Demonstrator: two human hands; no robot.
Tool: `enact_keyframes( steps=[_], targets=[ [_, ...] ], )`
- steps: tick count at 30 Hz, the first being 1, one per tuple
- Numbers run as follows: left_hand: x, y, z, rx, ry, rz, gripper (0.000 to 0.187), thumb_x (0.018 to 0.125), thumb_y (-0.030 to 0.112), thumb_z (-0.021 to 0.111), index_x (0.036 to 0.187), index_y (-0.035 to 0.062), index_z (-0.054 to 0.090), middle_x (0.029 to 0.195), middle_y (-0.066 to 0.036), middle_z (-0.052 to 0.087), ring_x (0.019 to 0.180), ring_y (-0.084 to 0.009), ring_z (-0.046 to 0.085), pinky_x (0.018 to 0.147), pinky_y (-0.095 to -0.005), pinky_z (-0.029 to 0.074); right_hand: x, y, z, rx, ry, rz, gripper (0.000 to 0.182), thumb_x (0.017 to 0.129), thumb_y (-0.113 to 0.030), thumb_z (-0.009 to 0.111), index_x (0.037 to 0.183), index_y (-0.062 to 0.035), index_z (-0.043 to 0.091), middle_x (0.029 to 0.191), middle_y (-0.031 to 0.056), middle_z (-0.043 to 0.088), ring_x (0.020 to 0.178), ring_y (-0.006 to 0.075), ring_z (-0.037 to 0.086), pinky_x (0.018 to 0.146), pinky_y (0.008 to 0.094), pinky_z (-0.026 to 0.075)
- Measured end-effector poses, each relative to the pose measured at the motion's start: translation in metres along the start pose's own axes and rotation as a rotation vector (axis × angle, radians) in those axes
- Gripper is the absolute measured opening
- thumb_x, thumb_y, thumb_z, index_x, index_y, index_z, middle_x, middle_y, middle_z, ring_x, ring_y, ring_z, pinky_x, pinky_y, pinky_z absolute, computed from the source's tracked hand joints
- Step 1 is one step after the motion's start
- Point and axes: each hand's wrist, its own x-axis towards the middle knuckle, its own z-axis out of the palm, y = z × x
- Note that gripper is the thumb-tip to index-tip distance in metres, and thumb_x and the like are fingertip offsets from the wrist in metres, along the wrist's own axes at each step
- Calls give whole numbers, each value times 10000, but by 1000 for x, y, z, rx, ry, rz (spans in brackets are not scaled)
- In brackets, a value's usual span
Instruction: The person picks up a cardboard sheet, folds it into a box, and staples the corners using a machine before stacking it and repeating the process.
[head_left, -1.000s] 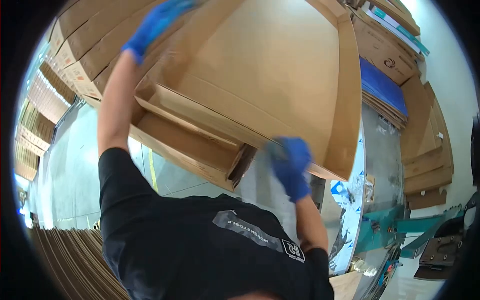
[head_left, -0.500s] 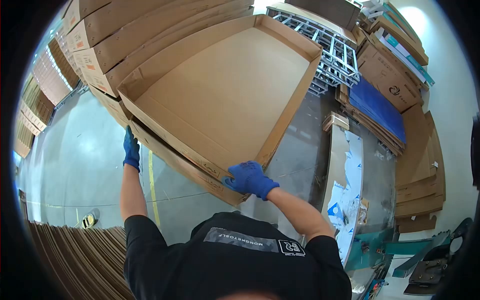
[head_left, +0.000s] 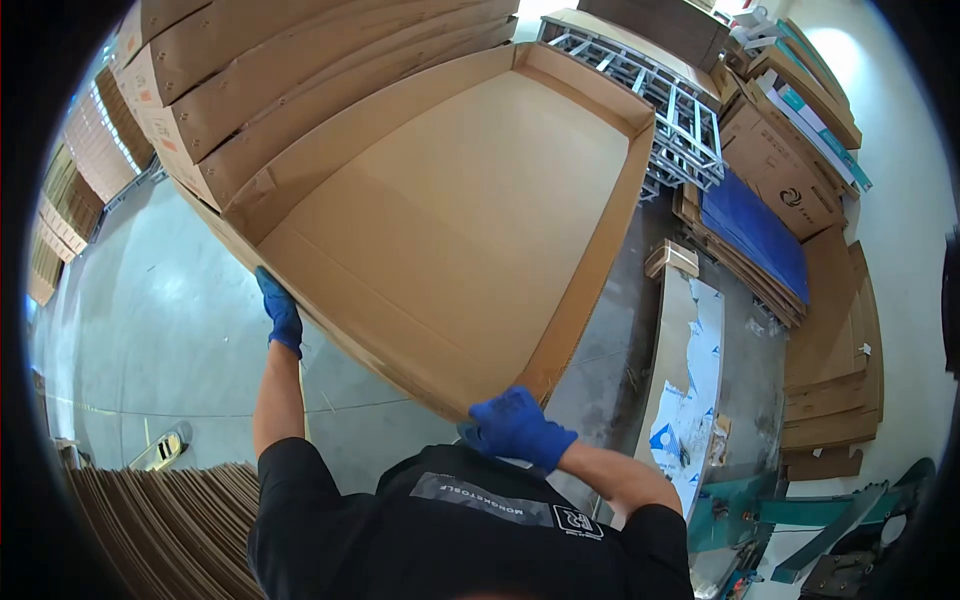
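Head view, brown box stack [head_left: 330, 70]: tall, at the upper left.
Open cardboard box [head_left: 450, 220]: next to the stack, open side up.
Right hand [head_left: 520, 428]: blue-gloved, fingers bent over the box's near corner, gripping it.
Left hand [head_left: 281, 310]: against the box's outer side; cannot tell if its fingers grip.

Smooth, matt cardboard tray [head_left: 450, 230]; matt, cloth-like gloves [head_left: 520, 430]; matt cloth shirt [head_left: 440, 545]; smooth, glossy floor [head_left: 170, 320]; shiny metal frames [head_left: 688, 115].
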Motion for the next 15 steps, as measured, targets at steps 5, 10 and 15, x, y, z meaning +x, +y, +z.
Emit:
enact_keyframes(
  steps=[5, 10, 15],
  targets=[
    [-15, 17, 7, 11, 19, -25, 616, 1007, 460, 325, 1431, 13, 311, 1410, -69, 400, 1255, -191, 396, 1088, -288, 270, 7, 13, -1, 59, -129, -15, 335, 807, -392, 603, 659, -92, 603, 532, 151, 543, 515, 350, 570, 532, 449, 443],
    [-14, 5, 12, -158, 73, -100, 596, 1009, 445, 328, 1392, -10, 366, 1378, -76, 432, 1230, -184, 413, 1066, -294, 295, 24, 21, -12, 20, -268, 2, 359, 804, -406, 564, 678, -79, 644, 638, 196, 604, 640, 368, 619, 593, 464, 475],
    [14, -21, -4, -35, -42, -2, 553, 1009, 384, 382, 1391, -16, 373, 1318, -86, 489, 1161, -174, 472, 1019, -286, 350, 2, 17, -8, 70, -101, 80, 313, 778, -374, 629, 668, -81, 633, 591, 154, 577, 595, 349, 595, 626, 453, 472]
  ],
)
